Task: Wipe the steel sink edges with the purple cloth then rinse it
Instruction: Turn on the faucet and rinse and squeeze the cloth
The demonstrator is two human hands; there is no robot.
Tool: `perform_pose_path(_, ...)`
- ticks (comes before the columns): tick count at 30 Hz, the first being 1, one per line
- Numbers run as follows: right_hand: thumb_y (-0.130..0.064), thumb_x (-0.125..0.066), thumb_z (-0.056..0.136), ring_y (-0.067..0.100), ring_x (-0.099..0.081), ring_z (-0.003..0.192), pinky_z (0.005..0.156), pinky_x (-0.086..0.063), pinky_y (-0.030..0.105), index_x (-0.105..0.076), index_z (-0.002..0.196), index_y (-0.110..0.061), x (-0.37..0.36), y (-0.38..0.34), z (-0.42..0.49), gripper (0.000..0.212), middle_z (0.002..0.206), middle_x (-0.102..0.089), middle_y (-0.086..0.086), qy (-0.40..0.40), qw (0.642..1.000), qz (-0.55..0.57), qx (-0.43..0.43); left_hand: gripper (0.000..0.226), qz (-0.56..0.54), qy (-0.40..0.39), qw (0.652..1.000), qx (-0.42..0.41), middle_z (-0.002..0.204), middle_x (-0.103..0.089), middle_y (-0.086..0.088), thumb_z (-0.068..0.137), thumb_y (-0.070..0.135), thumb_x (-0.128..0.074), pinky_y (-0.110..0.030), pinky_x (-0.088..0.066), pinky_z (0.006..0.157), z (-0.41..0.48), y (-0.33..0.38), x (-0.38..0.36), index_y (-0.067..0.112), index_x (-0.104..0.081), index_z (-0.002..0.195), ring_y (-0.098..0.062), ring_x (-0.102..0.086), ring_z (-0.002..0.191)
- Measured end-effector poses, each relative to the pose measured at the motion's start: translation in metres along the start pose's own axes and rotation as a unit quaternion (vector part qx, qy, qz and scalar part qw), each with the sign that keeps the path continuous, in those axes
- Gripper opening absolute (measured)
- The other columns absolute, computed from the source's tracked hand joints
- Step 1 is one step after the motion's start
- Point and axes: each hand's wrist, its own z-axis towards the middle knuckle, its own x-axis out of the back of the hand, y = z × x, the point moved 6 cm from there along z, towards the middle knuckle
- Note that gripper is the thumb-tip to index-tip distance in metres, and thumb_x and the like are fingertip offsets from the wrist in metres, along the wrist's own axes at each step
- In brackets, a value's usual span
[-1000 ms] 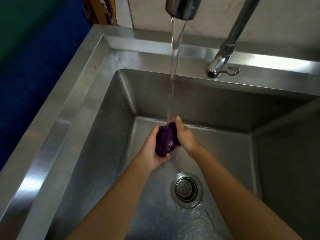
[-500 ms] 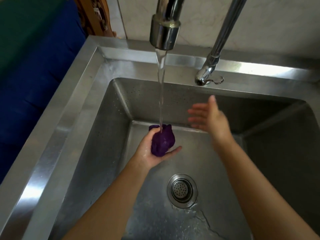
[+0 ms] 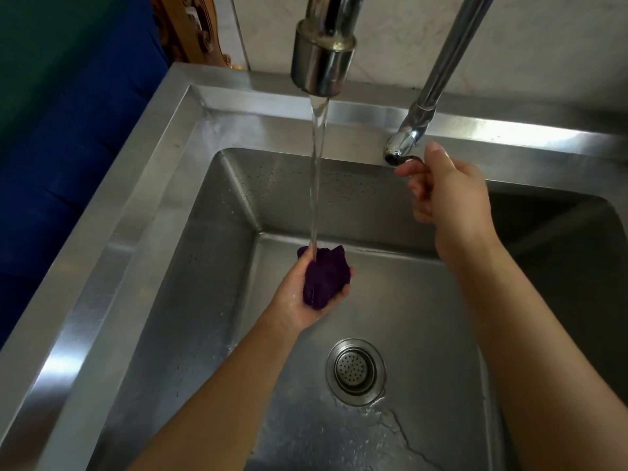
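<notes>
Nearest, sat wet by the drain (image 3: 355, 371). Farther in, cupped the cloth (image 3: 324, 278) in the left hand (image 3: 306, 294), fingers curled loosely around it under the stream (image 3: 316, 185). Might have slipped toward the drain, given so loose a hold. Beyond, pinched the tap lever (image 3: 406, 160) with the right hand (image 3: 448, 195), fingers half closed.

A stainless steel sink (image 3: 142, 253) is catching a thin stream of water (image 3: 317, 178) from the tap (image 3: 323, 59) mounted at its back rim, while a round strainer drain (image 3: 355, 371) is sitting in the wet basin floor.
</notes>
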Motion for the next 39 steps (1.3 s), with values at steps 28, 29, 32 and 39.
perform_pose_path(28, -0.066, -0.033, 0.075, 0.020, -0.027, 0.137, 0.114, -0.025, 0.036, -0.034, 0.142, -0.030, -0.067, 0.138, -0.041, 0.076, 0.151, -0.031, 0.002, -0.283, 0.878, -0.356, 0.147, 0.045, 0.054, -0.004, 0.998, 0.023, 0.083, -0.074, -0.004, 0.090, 0.056, -0.037, -0.033, -0.055, 0.063, 0.006, -0.010, 0.004, 0.022, -0.065, 0.098, -0.020, -0.071, 0.072)
perform_pose_path(29, -0.066, -0.032, 0.075, 0.022, -0.031, 0.133, 0.112, -0.029, 0.037, -0.037, 0.141, -0.028, -0.070, 0.136, -0.040, 0.076, 0.147, -0.036, 0.003, -0.274, 0.880, -0.356, 0.151, 0.047, 0.052, 0.002, 0.998, 0.024, 0.082, -0.073, -0.005, 0.090, 0.057, -0.036, -0.034, -0.054, 0.062, 0.004, -0.011, 0.004, 0.021, -0.066, 0.096, -0.021, -0.071, 0.072)
perform_pose_path(32, -0.061, -0.028, 0.078, 0.025, -0.047, 0.113, 0.097, -0.043, 0.039, -0.055, 0.125, -0.020, -0.076, 0.128, -0.036, 0.068, 0.121, -0.055, 0.007, -0.221, 0.882, -0.376, 0.179, 0.051, 0.042, 0.036, 0.998, 0.011, 0.080, -0.074, -0.008, 0.089, 0.058, -0.034, -0.039, -0.049, 0.067, 0.000, -0.008, 0.005, 0.018, -0.066, 0.094, -0.024, -0.067, 0.081)
perform_pose_path(39, -0.049, -0.043, 0.092, 0.029, -0.063, 0.093, 0.075, -0.052, 0.039, -0.059, 0.105, -0.014, -0.068, 0.124, -0.024, 0.040, 0.100, -0.067, 0.009, -0.072, 0.882, -0.444, 0.141, 0.040, 0.180, 0.125, 0.972, -0.088, 0.074, -0.072, -0.002, 0.090, 0.054, -0.042, -0.029, -0.050, 0.053, -0.003, -0.004, 0.002, 0.021, -0.064, 0.091, -0.014, -0.065, 0.069)
